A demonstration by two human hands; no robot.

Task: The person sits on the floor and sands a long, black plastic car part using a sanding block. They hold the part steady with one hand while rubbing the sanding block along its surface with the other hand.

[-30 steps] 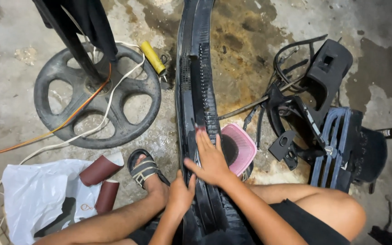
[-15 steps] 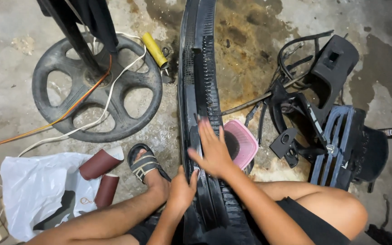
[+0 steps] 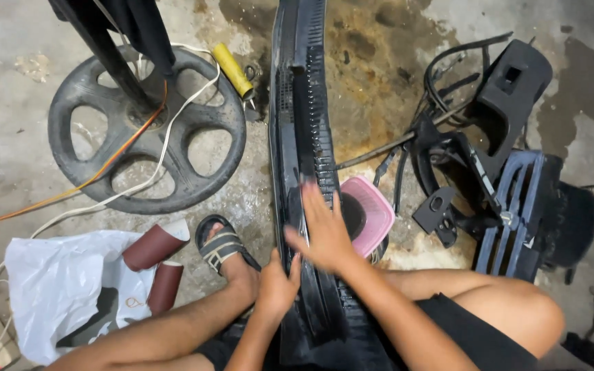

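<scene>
Right hand [image 3: 321, 230] slid up black trim panel [image 3: 304, 137], fingers spread flat.

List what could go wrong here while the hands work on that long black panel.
1. The right hand is pressed flat on the ribbed black panel; the ribs might scrape its fingers.
2. The pink bowl sits right against the panel and could be knocked.
3. Cords trail near the sandalled foot, a likely snag.
</scene>
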